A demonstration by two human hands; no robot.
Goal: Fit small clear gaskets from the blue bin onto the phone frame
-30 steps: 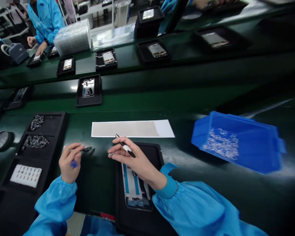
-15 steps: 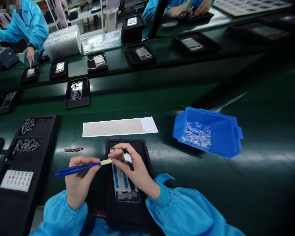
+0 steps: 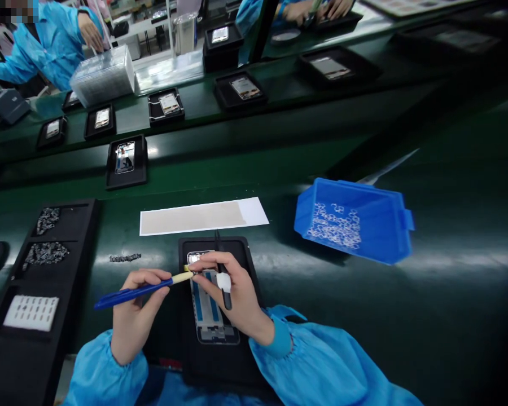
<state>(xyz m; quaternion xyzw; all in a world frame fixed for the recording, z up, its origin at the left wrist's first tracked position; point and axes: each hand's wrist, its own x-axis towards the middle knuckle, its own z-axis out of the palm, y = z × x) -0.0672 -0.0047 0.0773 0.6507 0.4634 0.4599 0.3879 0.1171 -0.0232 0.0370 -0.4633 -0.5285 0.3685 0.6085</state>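
My left hand (image 3: 131, 324) is closed around a blue pen-shaped tool (image 3: 125, 296) with a cream tip pointing right. My right hand (image 3: 248, 296) has dark tweezers (image 3: 227, 299), wrapped in white near the middle, tucked between its fingers. Its thumb and fingertips come together at the cream tip; whatever tiny part is pinched there I cannot make out. Below both hands a phone frame (image 3: 214, 332) with blue strips lies in a black tray (image 3: 203, 363). The right hand covers part of the frame. A bit of yellow shows beside the fingertips.
A white-and-beige strip sheet (image 3: 195, 217) lies beyond the tray. At right stands a blue bin (image 3: 381, 225) of small clear rings. A compartmented black tray (image 3: 78, 248) with small dark parts is at left. Phone trays (image 3: 140, 175) line the far conveyor; co-workers sit opposite.
My right hand has turned slightly, so the tweezers stand more upright. The pen tool stays at the fingertips. A phone tray beyond has shifted left; a co-worker's hand has lifted from another tray.
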